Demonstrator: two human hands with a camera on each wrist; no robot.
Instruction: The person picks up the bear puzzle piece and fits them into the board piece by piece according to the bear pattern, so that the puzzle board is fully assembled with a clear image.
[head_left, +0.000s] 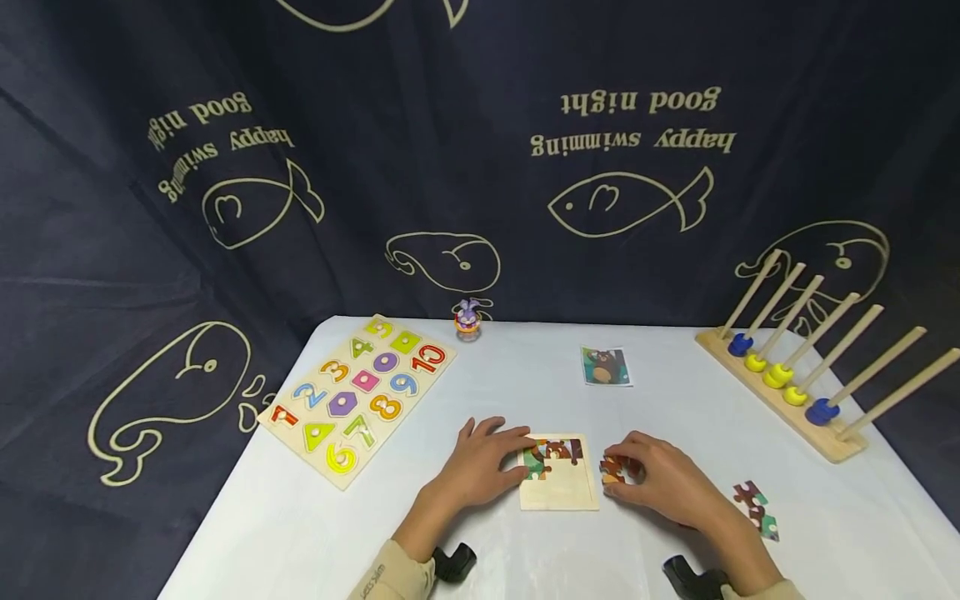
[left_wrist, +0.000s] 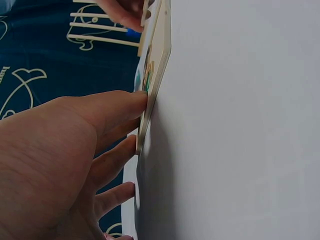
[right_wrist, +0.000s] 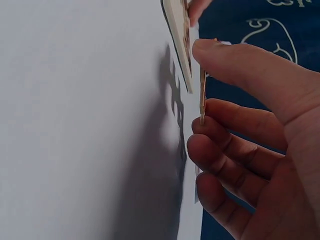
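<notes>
A dark navy cloth printed with cream fish, whales and lettering (head_left: 450, 183) hangs behind the white-covered bench (head_left: 487, 383). At the left of the bench lies a pale wooden number-and-shape board (head_left: 296, 437) with coloured pieces seated in it. At the right stands a pale wooden peg rack (head_left: 840, 452) with blue and yellow rings low on some of its pegs. The person's left grip, a bare hand (head_left: 482, 467), has its fingers spread and rests thumb and fingertips on the left edge of a square, light wooden puzzle tray (head_left: 562, 492), at the near middle of the bench. The right grip, also a bare hand (head_left: 667, 479), is just right of the tray, thumb and fingers pinched together on a thin brown jigsaw piece (head_left: 611, 469), held apart from the tray. A small bear picture card (head_left: 606, 367) lies beyond the tray. Fitted bear-picture pieces (head_left: 558, 450) fill the tray's far side and far left part. Loose brown and green jigsaw pieces (head_left: 750, 493) lie right of the right forearm. A small purple figurine (head_left: 468, 321) stands at the bench's far edge
</notes>
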